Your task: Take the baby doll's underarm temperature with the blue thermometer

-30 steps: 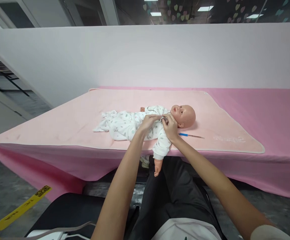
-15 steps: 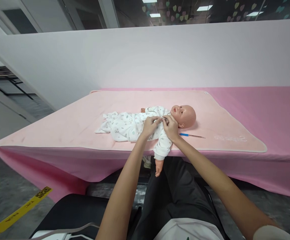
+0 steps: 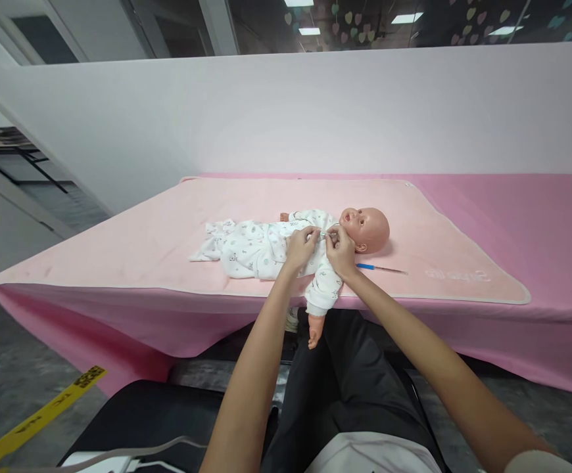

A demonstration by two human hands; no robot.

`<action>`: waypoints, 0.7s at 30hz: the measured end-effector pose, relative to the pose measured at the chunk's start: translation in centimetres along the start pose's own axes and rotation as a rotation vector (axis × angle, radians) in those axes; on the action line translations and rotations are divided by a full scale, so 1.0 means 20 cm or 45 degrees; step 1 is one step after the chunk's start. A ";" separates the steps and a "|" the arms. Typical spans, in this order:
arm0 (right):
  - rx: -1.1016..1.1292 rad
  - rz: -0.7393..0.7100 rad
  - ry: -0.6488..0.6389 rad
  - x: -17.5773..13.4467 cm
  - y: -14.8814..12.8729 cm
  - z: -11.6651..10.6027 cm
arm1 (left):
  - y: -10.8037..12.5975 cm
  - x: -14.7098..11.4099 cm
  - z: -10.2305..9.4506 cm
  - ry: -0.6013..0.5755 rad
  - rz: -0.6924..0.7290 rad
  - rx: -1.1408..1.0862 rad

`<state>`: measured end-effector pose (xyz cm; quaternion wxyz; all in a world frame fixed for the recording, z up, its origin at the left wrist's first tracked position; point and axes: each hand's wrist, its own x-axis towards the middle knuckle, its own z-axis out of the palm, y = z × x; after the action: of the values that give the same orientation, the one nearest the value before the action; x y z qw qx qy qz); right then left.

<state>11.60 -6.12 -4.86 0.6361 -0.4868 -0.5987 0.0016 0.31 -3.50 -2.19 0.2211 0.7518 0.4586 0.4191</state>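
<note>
A baby doll [image 3: 371,230] lies on its back with its head to the right, dressed in a white printed baby outfit [image 3: 251,248]. Over the doll's chest, just below the neck, my left hand [image 3: 302,247] pinches the front of the outfit with thumb and fingertips. My right hand [image 3: 341,253] pinches the same front from the head side, close to my left fingertips. A small pale bit of the outfit shows between them; whether it is a tie or a fastener I cannot tell. One doll arm [image 3: 316,328] hangs over the table's near edge.
A thin tool with a blue handle [image 3: 365,266] lies beside the doll's head. Beneath the doll is a light pink mat [image 3: 133,249] on a table with a pink cloth [image 3: 552,243]. A white wall [image 3: 286,112] stands behind. A black chair [image 3: 143,420] is at lower left.
My fingertips have drawn slightly apart at the doll's chest, showing a little more of the outfit between them. The doll stays in place; the view has shifted slightly.
</note>
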 end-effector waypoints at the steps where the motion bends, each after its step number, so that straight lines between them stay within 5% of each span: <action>1: -0.003 0.006 0.001 0.00 0.00 0.00 | -0.01 0.00 0.00 -0.008 -0.010 -0.006; 15: -0.122 -0.089 -0.111 -0.01 -0.01 -0.01 | -0.03 0.00 -0.02 -0.119 0.052 -0.289; 21: -0.080 0.002 -0.107 0.00 0.00 0.00 | -0.04 -0.09 -0.09 -0.002 0.217 0.070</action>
<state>11.61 -6.10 -4.96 0.5949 -0.5063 -0.6243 0.0036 -1.87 -4.77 -2.49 0.1643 0.7942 0.4039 0.4231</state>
